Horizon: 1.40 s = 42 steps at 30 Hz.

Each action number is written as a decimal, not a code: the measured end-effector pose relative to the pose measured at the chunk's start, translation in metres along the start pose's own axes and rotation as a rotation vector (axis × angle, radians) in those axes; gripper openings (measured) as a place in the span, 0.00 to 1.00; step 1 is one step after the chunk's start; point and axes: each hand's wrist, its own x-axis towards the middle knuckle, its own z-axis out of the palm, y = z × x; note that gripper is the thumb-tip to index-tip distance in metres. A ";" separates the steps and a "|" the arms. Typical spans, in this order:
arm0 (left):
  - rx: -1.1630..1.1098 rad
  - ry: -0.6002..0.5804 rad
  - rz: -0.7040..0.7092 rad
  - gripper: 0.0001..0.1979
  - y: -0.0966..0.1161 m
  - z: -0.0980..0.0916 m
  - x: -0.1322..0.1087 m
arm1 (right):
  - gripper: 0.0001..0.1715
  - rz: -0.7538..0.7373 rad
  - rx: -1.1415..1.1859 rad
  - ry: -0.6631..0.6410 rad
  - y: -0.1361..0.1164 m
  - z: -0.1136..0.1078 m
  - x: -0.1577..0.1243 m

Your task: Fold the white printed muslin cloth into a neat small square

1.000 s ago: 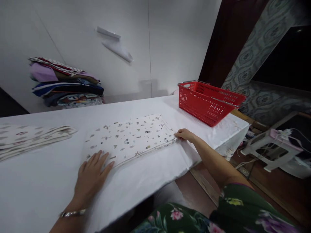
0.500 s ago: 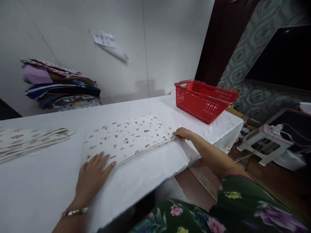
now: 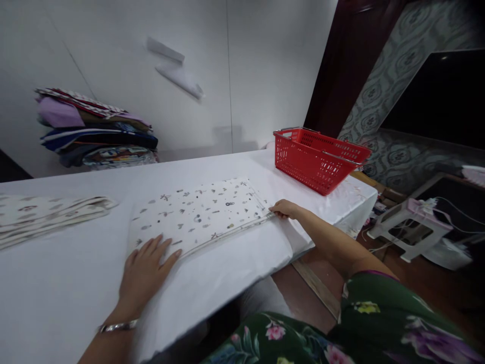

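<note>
A white cloth with small printed motifs point(image 3: 204, 210) lies folded flat on the white-covered table, its layered edge towards me. My left hand point(image 3: 147, 270) rests flat on its near left corner, fingers stretched out, a silver bracelet at the wrist. At the near right corner my right hand point(image 3: 285, 208) pinches the cloth's edge between closed fingers. Which layers it grips is hidden by the fingers. To the left, another folded printed cloth point(image 3: 49, 215) lies apart from both hands.
A red plastic basket point(image 3: 318, 162) stands at the table's right end. Folded fabrics are piled point(image 3: 96, 129) at the back left against the white wall. Right of the table, a white stool point(image 3: 411, 227) stands on the floor. The near table edge point(image 3: 235, 298) runs just before my body.
The view has shifted slightly, and the paper on the wall has flapped over. Both hands keep nearly the same places on the cloth.
</note>
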 end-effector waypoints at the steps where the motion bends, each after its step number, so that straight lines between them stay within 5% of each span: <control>1: -0.003 -0.005 -0.004 0.32 0.000 0.000 0.000 | 0.21 0.016 -0.028 -0.007 0.001 0.000 0.001; 11: 0.006 0.007 0.006 0.28 0.001 -0.001 0.000 | 0.22 0.147 -0.177 -0.062 -0.011 -0.001 0.004; 30: -0.010 0.000 0.008 0.31 -0.001 0.001 0.001 | 0.13 -0.021 0.079 0.104 -0.004 0.000 0.000; 42: -0.016 0.012 0.017 0.30 -0.001 0.001 0.000 | 0.19 0.081 -0.013 -0.001 -0.005 0.003 -0.001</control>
